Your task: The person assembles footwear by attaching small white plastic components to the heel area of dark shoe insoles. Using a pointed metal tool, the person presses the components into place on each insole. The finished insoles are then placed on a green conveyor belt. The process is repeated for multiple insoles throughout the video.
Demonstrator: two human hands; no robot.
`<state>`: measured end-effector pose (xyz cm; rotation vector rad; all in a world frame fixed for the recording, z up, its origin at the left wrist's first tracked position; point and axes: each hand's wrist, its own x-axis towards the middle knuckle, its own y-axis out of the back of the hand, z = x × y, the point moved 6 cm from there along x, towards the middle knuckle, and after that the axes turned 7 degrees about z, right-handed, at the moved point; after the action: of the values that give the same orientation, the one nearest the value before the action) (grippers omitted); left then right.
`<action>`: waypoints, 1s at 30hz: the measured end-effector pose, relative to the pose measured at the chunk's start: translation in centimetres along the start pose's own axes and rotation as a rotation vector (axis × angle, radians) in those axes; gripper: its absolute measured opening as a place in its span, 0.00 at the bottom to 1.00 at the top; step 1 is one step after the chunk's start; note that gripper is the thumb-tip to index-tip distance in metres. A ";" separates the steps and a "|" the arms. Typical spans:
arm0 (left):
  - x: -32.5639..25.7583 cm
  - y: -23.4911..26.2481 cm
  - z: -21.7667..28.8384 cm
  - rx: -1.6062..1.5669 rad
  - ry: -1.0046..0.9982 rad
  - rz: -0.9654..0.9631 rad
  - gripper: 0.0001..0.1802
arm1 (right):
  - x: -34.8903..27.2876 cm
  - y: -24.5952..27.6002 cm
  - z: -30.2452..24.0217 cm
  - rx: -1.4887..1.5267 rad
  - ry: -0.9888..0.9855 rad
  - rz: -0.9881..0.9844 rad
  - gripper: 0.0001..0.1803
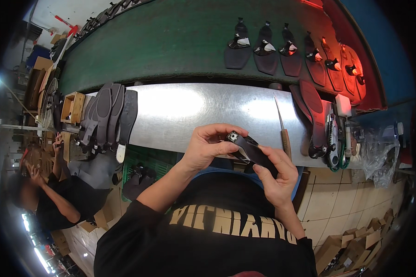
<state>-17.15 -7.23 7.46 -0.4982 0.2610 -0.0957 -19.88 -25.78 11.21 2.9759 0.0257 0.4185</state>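
My black shirt fills six o'clock. Above it, my left hand pinches the buckle end of a black sandal strap and my right hand grips its other end, before the steel table. An awl lies at one o'clock.

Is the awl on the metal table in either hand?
No: the awl lies on the metal table, while both the left hand and right hand grip a dark strap piece.

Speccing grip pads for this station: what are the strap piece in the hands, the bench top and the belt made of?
Strap piece, held by left hand and right hand: black, bends between the fingers, probably leather or synthetic. Bench top: bare sheet metal, brushed with bright glare. Belt: matte green, likely rubber or coated fabric.
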 end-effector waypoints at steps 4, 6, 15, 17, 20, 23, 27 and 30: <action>-0.2 -0.2 0.3 0.032 0.002 0.021 0.19 | 0.2 0.0 -0.9 -0.087 0.038 -0.010 0.22; -0.2 -0.1 0.4 0.076 -0.025 0.015 0.20 | 0.3 0.0 -1.1 -0.110 0.045 -0.015 0.23; -0.6 -0.4 0.7 0.175 -0.158 -0.124 0.20 | 0.8 -0.2 -1.7 -0.163 0.075 -0.080 0.22; -0.6 -0.5 0.6 0.166 -0.170 -0.167 0.21 | 0.9 -0.1 -1.9 -0.179 0.092 -0.078 0.22; -0.5 -0.5 0.7 0.171 -0.192 -0.232 0.21 | 1.1 -0.1 -2.1 -0.204 0.116 -0.089 0.21; -0.3 -0.6 0.8 0.139 -0.221 -0.295 0.22 | 1.1 0.0 -2.4 -0.227 0.139 -0.082 0.21; -0.3 -0.8 0.9 0.143 -0.216 -0.318 0.23 | 1.1 0.0 -2.6 -0.279 0.189 -0.072 0.20; -0.6 -0.9 1.0 0.174 -0.210 -0.309 0.25 | 1.0 -0.2 -2.7 -0.327 0.209 -0.081 0.20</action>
<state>-17.46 -7.49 8.89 -0.3690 -0.0315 -0.3618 -19.67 -25.23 14.03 2.5909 0.0893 0.6527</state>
